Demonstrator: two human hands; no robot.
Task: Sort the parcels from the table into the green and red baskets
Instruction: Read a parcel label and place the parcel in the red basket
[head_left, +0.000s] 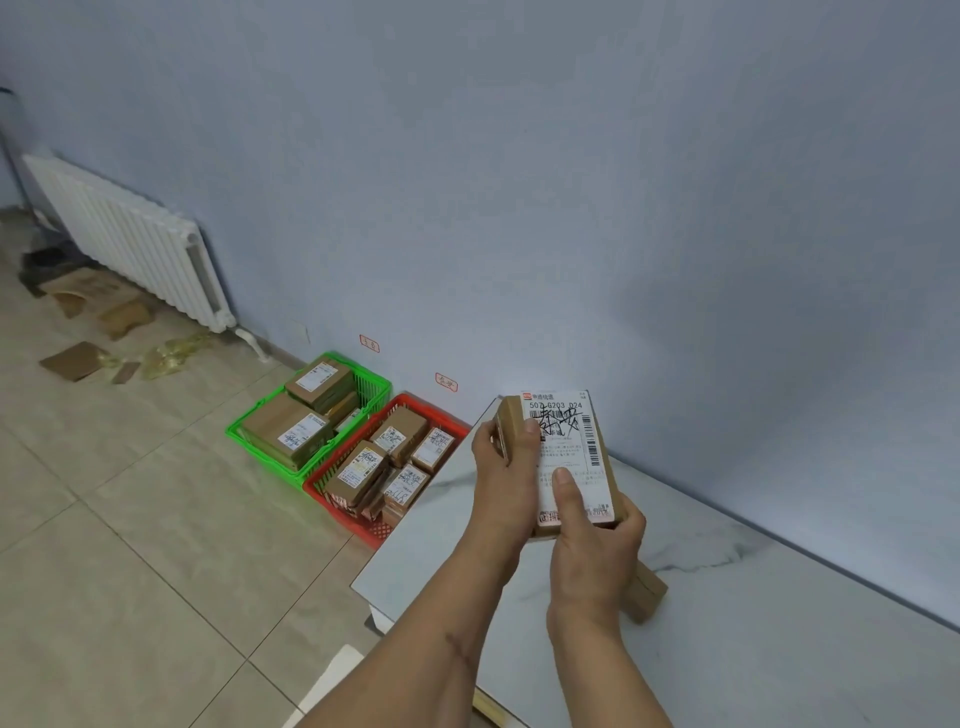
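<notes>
Over the table (753, 613), both hands grip one parcel (571, 452): brown cardboard, white label up, barcode and black scribble; left hand (501, 467) pinches the top corner, right hand (592, 540) holds the bottom end

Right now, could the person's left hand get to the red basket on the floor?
Probably, but not at once. The left hand is gripping the parcel together with the right hand. Nothing stands between it and the red basket, which sits on the floor beside the table.
</notes>
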